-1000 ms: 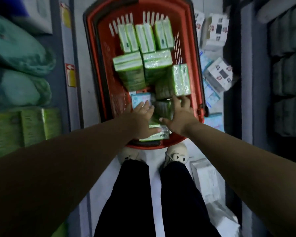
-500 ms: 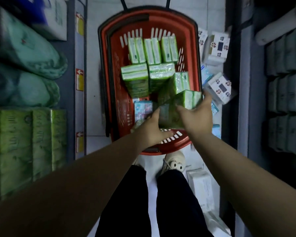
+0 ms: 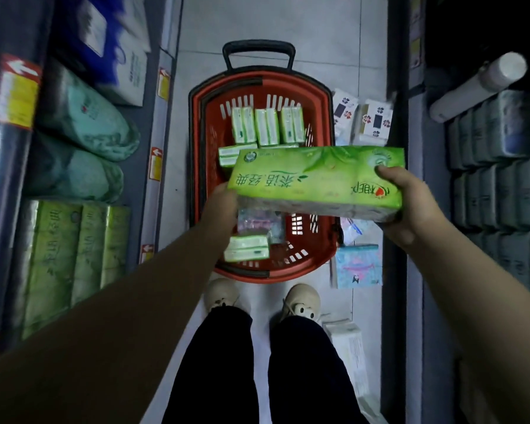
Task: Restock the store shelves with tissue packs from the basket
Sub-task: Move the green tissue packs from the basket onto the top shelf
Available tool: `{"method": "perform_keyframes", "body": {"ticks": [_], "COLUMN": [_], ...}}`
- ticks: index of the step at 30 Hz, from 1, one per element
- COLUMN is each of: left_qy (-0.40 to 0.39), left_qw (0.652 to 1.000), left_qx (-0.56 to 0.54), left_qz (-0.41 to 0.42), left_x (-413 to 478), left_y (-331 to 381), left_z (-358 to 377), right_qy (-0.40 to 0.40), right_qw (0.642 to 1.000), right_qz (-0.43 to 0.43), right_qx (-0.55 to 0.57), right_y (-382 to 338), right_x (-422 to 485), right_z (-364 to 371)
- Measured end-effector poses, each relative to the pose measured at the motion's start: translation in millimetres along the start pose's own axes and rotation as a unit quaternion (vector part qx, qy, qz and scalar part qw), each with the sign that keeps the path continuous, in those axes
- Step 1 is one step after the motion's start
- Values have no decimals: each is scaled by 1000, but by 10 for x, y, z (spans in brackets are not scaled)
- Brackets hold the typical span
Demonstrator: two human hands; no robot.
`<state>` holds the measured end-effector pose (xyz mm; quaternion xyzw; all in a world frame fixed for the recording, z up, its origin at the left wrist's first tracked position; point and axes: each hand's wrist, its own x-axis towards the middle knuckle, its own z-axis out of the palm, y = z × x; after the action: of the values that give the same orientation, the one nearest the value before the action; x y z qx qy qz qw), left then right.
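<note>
A long green tissue pack [image 3: 315, 179] is held level above the red basket [image 3: 325, 249] on the floor. My left hand [image 3: 221, 206] holds its left end from below, fingers hidden under the pack. My right hand [image 3: 406, 203] grips its right end, thumb on top. Inside the basket lie several more green tissue packs [image 3: 265, 127], with one [image 3: 247, 247] near the front rim and a pale blue pack [image 3: 259, 223] partly hidden under the held one.
Green tissue packs [image 3: 74, 258] fill the left shelf, with teal soft bundles [image 3: 86, 117] above them. Grey packs [image 3: 499, 191] line the right shelf. White and blue boxes [image 3: 357, 264] lie on the floor to the right of the basket. My shoes [image 3: 300, 301] stand just behind it.
Both hands have lifted the green pack up out of the basket and turned it broadside, so its printed face now shows. The view has tilted, showing more of the aisle floor.
</note>
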<state>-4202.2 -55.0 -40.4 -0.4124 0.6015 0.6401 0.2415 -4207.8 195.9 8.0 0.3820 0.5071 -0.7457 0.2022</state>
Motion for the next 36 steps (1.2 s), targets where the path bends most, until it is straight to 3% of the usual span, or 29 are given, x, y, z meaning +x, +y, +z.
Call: {"method": "perform_keyframes", "body": {"ticks": [3,5,8,13,16,19,22,25,29,31,33,35,36], "left_qy": [-24,-51,-24,3,-29,-80,-98,3,-37,-35,-25,-6,-6], "left_qw": [995,994,998,983,984,988,994,992,965,946,925,906,892], "left_qx": [-98,-95,-64,-180,-168,-128,-47,-76,-231,-295,-355,-397,-423], "left_qz": [-23,-20,-2,29,47,31,35,101,120,131,135,148,160], "left_x": [-170,-314,-613,-1327,-1799,-2274,-2706,-2916,-3248,-3436,-3578,-3730,-3816], "left_y": [159,240,349,589,651,728,904,1157,1392,1399,1365,1302,1279], "left_z": [-151,-266,-424,-442,-208,-108,-343,-813,-996,-932,-914,-988,-1045], "right_qy": [-44,-58,-72,-64,-141,-104,-161,-301,-422,-414,-340,-199,-154], "right_qw": [999,998,997,979,988,994,980,925,832,795,790,836,874], "right_qz": [-2,-17,-29,-12,18,-28,-66,-70,-32,-74,-172,-280,-286], "right_qx": [15,-22,-30,192,59,5,-92,-221,-358,-438,-480,-428,-362], "right_y": [-110,-168,-267,-462,-346,-418,-865,-1341,-1677,-1651,-1557,-1364,-1238], "right_x": [-73,-164,-368,-920,-1363,-1596,-1764,-2031,-2431,-2594,-2745,-2895,-2964], "right_z": [-30,9,153,584,1082,1274,1216,1217,1404,1485,1517,1456,1418]}}
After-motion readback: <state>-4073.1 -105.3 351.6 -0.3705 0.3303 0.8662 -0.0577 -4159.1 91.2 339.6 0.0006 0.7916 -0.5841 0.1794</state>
